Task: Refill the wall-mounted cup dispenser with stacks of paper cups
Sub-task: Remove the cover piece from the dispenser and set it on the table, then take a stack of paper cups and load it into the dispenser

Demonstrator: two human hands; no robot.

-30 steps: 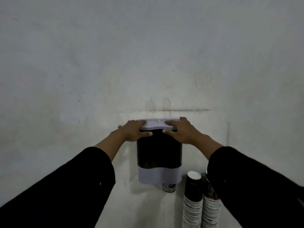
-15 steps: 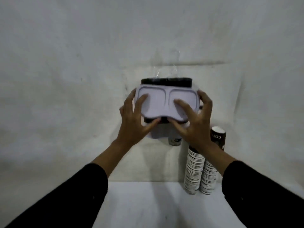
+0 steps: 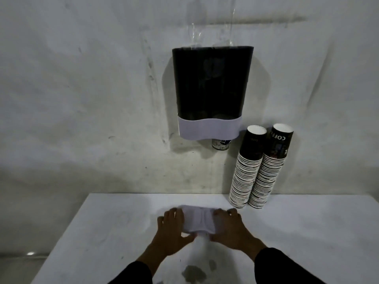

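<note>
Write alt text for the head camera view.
Both hands, left hand and right hand, hold a white dispenser lid at a white table. On the wall above hangs the open dark cup dispenser; two stacks of paper cups stand to its right.

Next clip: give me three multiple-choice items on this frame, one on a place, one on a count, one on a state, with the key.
1. Where is the lid?
A. on the dispenser
B. on the table, under both hands
C. on the cup stacks

2. How many cup stacks stand beside the dispenser?
A. one
B. two
C. four

3. The dispenser's top is:
A. open
B. closed
C. taped shut

Key: 1 B, the left hand and right hand hold it on the table; 2 B, two stacks lean on the wall; 3 A, no lid sits on it.
</note>
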